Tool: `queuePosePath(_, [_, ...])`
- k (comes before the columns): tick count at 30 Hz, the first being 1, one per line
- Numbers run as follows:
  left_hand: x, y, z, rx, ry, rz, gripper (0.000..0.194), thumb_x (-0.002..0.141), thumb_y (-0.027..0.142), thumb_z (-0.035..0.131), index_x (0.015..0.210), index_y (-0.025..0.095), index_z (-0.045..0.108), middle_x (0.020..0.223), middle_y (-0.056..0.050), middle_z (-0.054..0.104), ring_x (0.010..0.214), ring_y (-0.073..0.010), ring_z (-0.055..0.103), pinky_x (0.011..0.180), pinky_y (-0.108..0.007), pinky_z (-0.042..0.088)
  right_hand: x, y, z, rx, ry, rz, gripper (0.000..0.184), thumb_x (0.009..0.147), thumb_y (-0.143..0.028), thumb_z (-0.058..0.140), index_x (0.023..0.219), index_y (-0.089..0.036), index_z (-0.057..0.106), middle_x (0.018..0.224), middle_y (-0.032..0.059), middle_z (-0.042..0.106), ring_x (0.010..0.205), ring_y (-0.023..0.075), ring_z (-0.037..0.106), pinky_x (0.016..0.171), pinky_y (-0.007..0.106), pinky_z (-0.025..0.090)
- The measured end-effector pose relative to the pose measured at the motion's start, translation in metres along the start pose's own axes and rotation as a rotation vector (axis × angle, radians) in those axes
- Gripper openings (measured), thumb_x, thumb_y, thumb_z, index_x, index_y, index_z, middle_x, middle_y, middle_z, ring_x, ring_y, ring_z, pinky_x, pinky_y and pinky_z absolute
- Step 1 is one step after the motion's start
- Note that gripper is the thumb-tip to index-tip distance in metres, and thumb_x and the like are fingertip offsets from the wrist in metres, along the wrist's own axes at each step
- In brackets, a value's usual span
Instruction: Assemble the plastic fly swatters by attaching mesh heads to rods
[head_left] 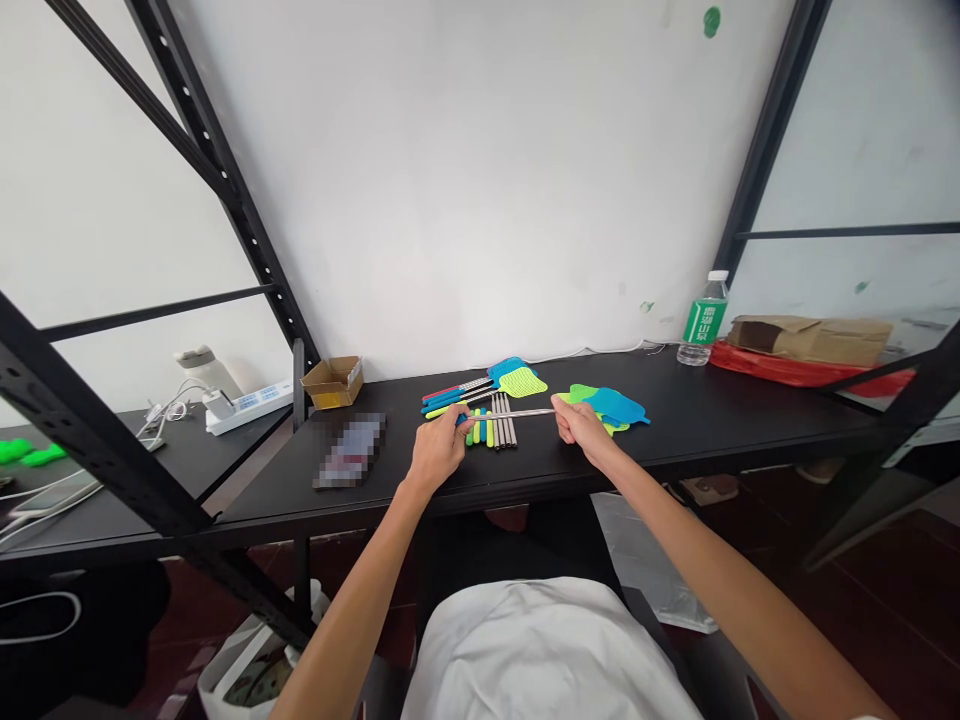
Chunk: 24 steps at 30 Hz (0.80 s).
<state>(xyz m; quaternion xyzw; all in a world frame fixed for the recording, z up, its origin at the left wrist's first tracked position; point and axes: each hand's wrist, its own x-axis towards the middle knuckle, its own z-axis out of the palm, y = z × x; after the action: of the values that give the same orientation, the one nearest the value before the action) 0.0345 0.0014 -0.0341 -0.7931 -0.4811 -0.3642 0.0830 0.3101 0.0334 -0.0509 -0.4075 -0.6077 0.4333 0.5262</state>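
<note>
Presently, a slender metal rod (506, 413) was held level above a black table (720, 425) by both bare hands. The left hand (439, 450) was closed around the blue end of the rod, although the exact seating of its grip was partly hidden by the fingers. The right hand (583, 425) was nearly closed, with the opposite end of the rod pinched between its fingertips (559, 402). Directly below the rod, a row of loose shafts and coloured handles (491, 425) was laid side by side. Fly swatters (521, 381) with blue and yellow-green mesh heads were placed just beyond the row, and further swatter heads (611, 405) were located beside the right hand. Slippage of the rod was judged the principal risk, as it could be caused by the light pinch on the smooth metal. Should the rod be dropped, the row could be scattered. Lowering either hand could likewise cause the handles or swatter heads to be disturbed. A cardboard box (332, 382) and a water bottle (703, 318) were positioned well apart from the hands.
</note>
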Motion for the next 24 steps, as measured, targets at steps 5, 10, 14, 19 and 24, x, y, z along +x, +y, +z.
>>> queuePosePath(5, [-0.0009,0.0014,-0.0012,0.005,0.011,-0.011,0.024,0.101,0.040,0.038,0.107,0.023,0.054,0.067,0.002,0.063,0.058,-0.0164,0.058,0.056,-0.024,0.032,-0.0004,-0.0008,0.0006,0.010,0.012,-0.003,0.060,0.089,-0.064,0.052,0.049,-0.023,0.034,0.039,-0.0037,0.034,0.041,0.0108,0.032,0.048,0.028,0.028])
queuePosePath(10, [-0.0003,0.0069,-0.0054,-0.044,-0.023,-0.006,0.027,0.101,0.041,0.038,0.109,0.022,0.054,0.064,0.003,0.059,0.055,-0.0154,0.056,0.055,-0.024,0.032,-0.0016,-0.0032,-0.0011,0.028,0.003,-0.031,0.056,0.090,-0.063,0.052,0.054,-0.021,0.042,0.043,-0.0022,0.042,0.046,0.0115,0.038,0.050,0.027,0.031])
queuePosePath(14, [0.0003,0.0092,-0.0074,-0.042,-0.038,-0.009,0.032,0.101,0.044,0.036,0.108,0.021,0.057,0.065,0.002,0.060,0.058,-0.0161,0.058,0.057,-0.024,0.033,-0.0008,-0.0014,-0.0011,0.095,-0.020,-0.031,0.053,0.086,-0.066,0.054,0.060,-0.020,0.049,0.050,-0.0011,0.049,0.047,0.0116,0.041,0.047,0.026,0.030])
queuePosePath(19, [0.0000,0.0090,-0.0087,-0.052,-0.058,0.003,0.037,0.100,0.047,0.036,0.097,0.020,0.061,0.070,-0.002,0.064,0.062,-0.0169,0.061,0.059,-0.025,0.036,-0.0004,0.0009,-0.0002,0.068,-0.020,-0.047,0.053,0.083,-0.070,0.054,0.065,-0.020,0.055,0.056,0.0010,0.057,0.049,0.0121,0.047,0.047,0.025,0.034])
queuePosePath(24, [0.0002,0.0075,-0.0084,-0.097,-0.026,-0.057,0.037,0.101,0.048,0.034,0.107,0.021,0.059,0.069,0.000,0.064,0.059,-0.0153,0.060,0.060,-0.024,0.039,-0.0006,0.0005,0.0000,0.026,-0.031,-0.067,0.054,0.085,-0.069,0.053,0.064,-0.019,0.056,0.056,0.0014,0.057,0.049,0.0118,0.047,0.048,0.025,0.036])
